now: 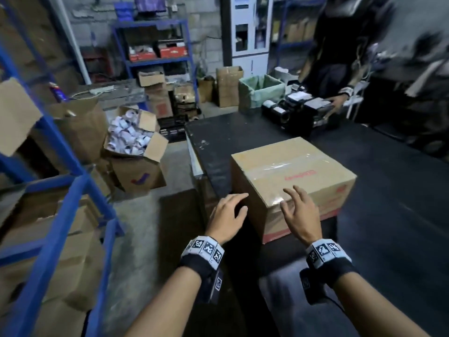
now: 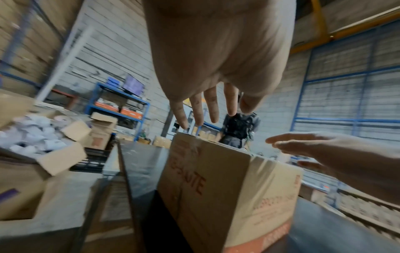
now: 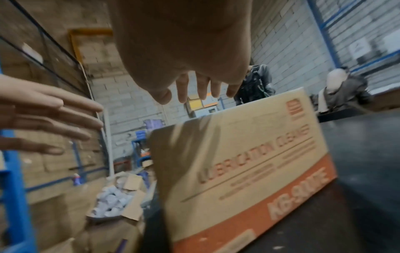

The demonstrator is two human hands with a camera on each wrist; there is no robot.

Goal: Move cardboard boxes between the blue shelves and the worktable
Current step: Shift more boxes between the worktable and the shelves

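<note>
A sealed cardboard box [image 1: 291, 166] with red print and an orange bottom band stands on the black worktable [image 1: 388, 190], near the table's left front corner. My left hand [image 1: 233, 207] is open with spread fingers, just off the box's near left corner. My right hand [image 1: 296, 205] is open over the box's near top edge; I cannot tell whether it touches. In the left wrist view the left fingers [image 2: 205, 106] hang above the box [image 2: 216, 188]. In the right wrist view the right fingers [image 3: 194, 89] hover above the box [image 3: 249, 162]. The blue shelves [image 1: 60, 190] stand at my left.
More cardboard boxes [image 1: 73, 239] fill the blue shelves. An open box of white rolls [image 1: 131, 137] sits on the floor left of the table. Another person [image 1: 340, 45] handles a black machine [image 1: 298, 110] at the table's far end. A green-lined bin [image 1: 260, 91] stands behind.
</note>
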